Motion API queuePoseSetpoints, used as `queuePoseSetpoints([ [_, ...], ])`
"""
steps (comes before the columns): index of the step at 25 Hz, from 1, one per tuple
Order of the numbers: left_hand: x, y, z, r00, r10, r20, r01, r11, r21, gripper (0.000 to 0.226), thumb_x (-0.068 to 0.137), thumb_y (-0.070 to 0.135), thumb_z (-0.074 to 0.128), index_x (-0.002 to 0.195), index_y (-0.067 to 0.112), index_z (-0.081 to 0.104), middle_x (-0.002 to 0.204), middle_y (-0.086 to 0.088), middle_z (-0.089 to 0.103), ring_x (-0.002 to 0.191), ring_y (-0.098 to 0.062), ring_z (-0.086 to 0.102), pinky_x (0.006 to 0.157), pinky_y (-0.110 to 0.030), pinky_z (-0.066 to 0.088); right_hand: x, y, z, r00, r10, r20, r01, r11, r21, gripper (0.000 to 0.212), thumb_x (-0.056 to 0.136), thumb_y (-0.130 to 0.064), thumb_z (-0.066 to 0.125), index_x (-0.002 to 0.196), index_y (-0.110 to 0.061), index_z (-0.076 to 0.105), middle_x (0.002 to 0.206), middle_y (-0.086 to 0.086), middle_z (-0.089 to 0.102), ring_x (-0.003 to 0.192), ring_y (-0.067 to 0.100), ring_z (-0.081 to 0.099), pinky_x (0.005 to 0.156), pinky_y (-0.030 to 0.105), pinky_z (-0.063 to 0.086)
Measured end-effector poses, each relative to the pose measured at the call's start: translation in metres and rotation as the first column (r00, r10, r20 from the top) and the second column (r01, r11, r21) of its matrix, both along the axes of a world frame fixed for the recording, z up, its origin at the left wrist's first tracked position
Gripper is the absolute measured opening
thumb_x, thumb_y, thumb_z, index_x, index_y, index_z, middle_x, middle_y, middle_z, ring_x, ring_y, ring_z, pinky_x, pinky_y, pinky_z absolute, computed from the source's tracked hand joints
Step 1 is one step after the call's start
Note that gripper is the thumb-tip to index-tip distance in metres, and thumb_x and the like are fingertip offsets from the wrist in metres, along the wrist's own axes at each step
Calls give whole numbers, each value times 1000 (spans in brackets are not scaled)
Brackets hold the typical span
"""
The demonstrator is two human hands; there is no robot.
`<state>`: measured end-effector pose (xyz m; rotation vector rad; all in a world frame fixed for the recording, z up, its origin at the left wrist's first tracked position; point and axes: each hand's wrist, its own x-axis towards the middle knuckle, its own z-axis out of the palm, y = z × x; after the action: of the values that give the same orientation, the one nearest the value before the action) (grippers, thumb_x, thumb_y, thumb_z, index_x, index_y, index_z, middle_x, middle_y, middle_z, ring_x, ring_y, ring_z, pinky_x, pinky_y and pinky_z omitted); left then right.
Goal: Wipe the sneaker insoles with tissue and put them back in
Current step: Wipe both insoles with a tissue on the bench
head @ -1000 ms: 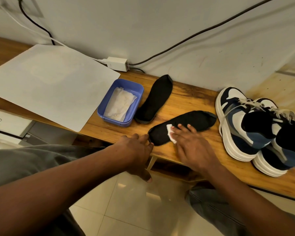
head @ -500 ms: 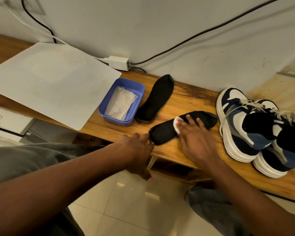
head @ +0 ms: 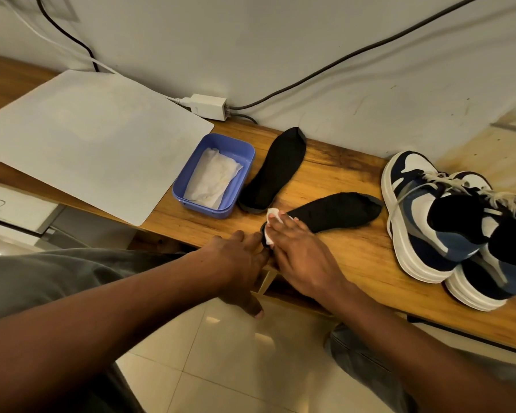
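I'm pressing tissue (head: 271, 225) onto the near insole (head: 334, 210) with my flat right hand (head: 301, 257); my left hand (head: 239, 263) is pinning its end, grip hidden. Second insole (head: 276, 171) and both sneakers (head: 447, 222) are waiting.

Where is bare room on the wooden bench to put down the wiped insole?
Bare wood lies behind the black insole being wiped, between the second black insole and the navy-and-white sneakers. The front edge right of the right hand is also free. Near the blue plastic tray it is crowded.
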<state>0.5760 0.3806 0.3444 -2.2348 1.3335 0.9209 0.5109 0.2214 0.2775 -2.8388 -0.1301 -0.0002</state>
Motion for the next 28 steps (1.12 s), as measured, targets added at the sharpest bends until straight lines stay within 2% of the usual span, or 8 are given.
queuePoseSetpoints([
  [7,-1,0,-3,999,-19,27,17,998,59,113,80,75,62,161,27,1,169,-5,-7,154,-36,1,114,-59,33,-16,-31,7,963,264,-46,-256,957,140,44,101,-21,46,145,-25,45,155,-12,33,148,-1,12,121,25,10],
  [10,2,-2,0,1000,-13,23,12,998,65,110,81,75,61,162,28,1,169,-5,-6,154,-35,4,114,-58,33,-24,-45,13,950,307,-63,-302,949,87,41,99,-21,49,140,-25,53,151,-11,41,147,1,17,121,26,13],
  [13,5,-5,4,1000,-10,12,9,998,68,107,82,75,59,162,29,3,169,-5,-4,153,-35,7,114,-58,33,-32,-62,19,978,202,-58,-205,977,-61,41,99,-26,45,139,-27,53,150,-8,43,146,7,25,119,27,14],
  [17,7,-8,5,1000,-2,-6,2,998,62,105,81,77,58,161,29,10,168,-6,4,151,-35,18,111,-56,39,-31,-80,29,962,-272,-3,269,950,-157,43,100,-30,42,143,-25,48,153,2,40,143,21,34,118,41,27],
  [19,8,-10,4,1000,1,-17,0,999,55,104,79,78,60,160,30,15,167,-7,10,148,-35,24,108,-55,42,-27,-75,28,931,-361,48,364,923,-123,42,101,-26,42,142,-17,49,151,5,43,144,20,33,120,39,23],
  [21,8,-12,3,1000,-7,-20,9,998,61,104,77,80,60,159,30,19,164,-6,14,145,-35,28,106,-54,44,-26,-54,23,950,-312,15,313,948,-62,46,102,-26,39,146,-15,43,154,5,39,146,17,28,120,34,15],
  [25,9,-15,3,1000,-1,-15,2,998,58,99,77,79,61,156,30,27,157,-8,26,136,-31,38,101,-49,48,-38,-20,8,996,63,-68,-63,998,2,47,102,-30,37,148,-21,41,157,-5,30,148,9,20,121,28,11],
  [28,10,-15,3,1000,18,-26,-16,998,63,100,76,79,62,156,30,27,159,-6,24,137,-31,39,102,-52,48,-37,-55,11,993,-121,-13,118,983,-141,48,101,-31,37,148,-19,40,155,1,36,147,15,24,120,31,13],
])
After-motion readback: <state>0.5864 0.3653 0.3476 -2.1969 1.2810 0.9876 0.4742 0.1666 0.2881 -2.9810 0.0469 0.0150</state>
